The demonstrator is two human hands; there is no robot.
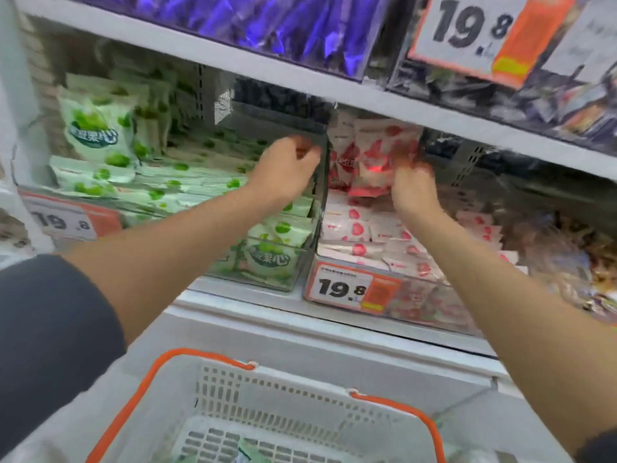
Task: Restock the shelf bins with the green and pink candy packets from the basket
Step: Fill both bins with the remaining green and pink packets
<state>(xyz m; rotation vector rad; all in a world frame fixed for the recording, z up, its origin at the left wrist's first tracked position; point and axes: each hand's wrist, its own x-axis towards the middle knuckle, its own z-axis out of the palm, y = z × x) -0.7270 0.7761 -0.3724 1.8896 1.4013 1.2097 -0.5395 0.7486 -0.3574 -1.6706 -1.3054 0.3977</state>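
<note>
Left hand (pixel 287 165): fingers curled at top edge of clear divider (pixel 321 195) between bins. Cannot tell if they grip it; likely steadying it.
Right hand (pixel 414 188): fingers clenched on pink packets (pixel 374 155), held upright at back of pink bin (pixel 420 297), probably so fronts face out.
Green packets (pixel 100 128) fill left bin; one shows in basket (pixel 300 389).
Price tags (pixel 344 289) read 19.8. Green packet print ends 果心.

I stand close to a white metal shelf unit (pixel 334 315). Its upper shelf board (pixel 207 50) slants above me, carrying purple foil packs (pixel 283 21) behind a clear front. A price card (pixel 467 31) reading 19.8 hangs at top right. A slotted grey upright (pixel 200 91) shows at the back. Below, a white ledge (pixel 267 342) juts toward me.
</note>
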